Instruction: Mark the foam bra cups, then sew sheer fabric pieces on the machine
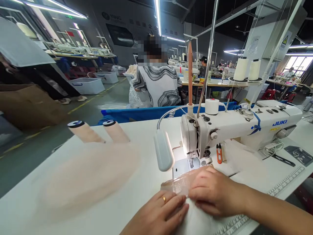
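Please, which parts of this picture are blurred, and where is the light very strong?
In the head view, the pale patch at left is smeared; the JUKI lettering reads sharply; the ceiling tubes and far-right window glare white; the lamp glows along its right edge; the clear strip shines.

Touches a tan piece [182, 184] with left hand [162, 209] and right hand [216, 191], near the presser foot [192, 162] of a sewing machine [234, 125] on the white worktop [144, 182].
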Motion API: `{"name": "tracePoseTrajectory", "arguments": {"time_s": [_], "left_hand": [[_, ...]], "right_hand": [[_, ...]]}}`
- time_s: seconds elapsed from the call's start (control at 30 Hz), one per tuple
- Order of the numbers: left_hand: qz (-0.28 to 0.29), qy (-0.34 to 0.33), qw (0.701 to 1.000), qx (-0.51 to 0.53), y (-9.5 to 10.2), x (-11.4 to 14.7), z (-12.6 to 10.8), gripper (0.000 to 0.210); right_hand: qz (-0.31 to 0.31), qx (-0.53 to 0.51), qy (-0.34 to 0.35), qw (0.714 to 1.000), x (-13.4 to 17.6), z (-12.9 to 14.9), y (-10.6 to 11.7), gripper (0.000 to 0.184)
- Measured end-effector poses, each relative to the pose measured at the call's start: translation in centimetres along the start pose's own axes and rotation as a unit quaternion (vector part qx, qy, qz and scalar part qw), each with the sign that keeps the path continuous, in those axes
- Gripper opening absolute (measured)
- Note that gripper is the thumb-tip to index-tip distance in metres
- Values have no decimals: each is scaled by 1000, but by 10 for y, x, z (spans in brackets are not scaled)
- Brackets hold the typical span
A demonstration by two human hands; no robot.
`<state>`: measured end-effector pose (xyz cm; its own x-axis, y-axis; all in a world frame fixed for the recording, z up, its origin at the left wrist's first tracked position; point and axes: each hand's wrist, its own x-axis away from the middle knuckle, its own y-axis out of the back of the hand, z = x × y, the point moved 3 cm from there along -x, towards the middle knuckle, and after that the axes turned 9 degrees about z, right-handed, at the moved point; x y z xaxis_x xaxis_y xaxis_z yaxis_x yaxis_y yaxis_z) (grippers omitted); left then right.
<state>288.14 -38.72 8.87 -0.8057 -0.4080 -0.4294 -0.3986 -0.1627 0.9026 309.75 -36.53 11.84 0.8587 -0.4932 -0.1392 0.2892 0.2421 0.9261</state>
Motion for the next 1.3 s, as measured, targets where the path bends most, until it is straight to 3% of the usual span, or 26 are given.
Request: {"name": "tracePoseTrajectory", "arguments": {"time_s": [0.07,0.2,0.4,0.57,0.73,0.9,1.1,1.3], "left_hand": [[31,16,999,17,5,-8,9,38],[70,43,995,49,3,-26,34,45],[55,86,995,9,-14,-31,50,46],[31,92,995,10,-7,-30,38,42],[14,44,995,87,-3,-32,35,34],[16,58,994,90,-5,-27,39,40],[37,80,994,68,-11,-24,40,44],[20,72,996,40,-18,-24,42,38]], "right_hand": [[6,63,-40,997,-3,-10,-1,12],[9,124,-104,987,-8,-32,1,16],[-105,145,-190,965,-9,-56,-2,21],[-149,121,-111,975,4,-49,-3,30],[-85,87,-35,992,3,-33,-10,38],[-53,86,-73,992,-1,-35,-15,35],[-60,87,-101,989,0,-40,-15,40],[-86,111,-118,983,-2,-39,-10,42]]}}
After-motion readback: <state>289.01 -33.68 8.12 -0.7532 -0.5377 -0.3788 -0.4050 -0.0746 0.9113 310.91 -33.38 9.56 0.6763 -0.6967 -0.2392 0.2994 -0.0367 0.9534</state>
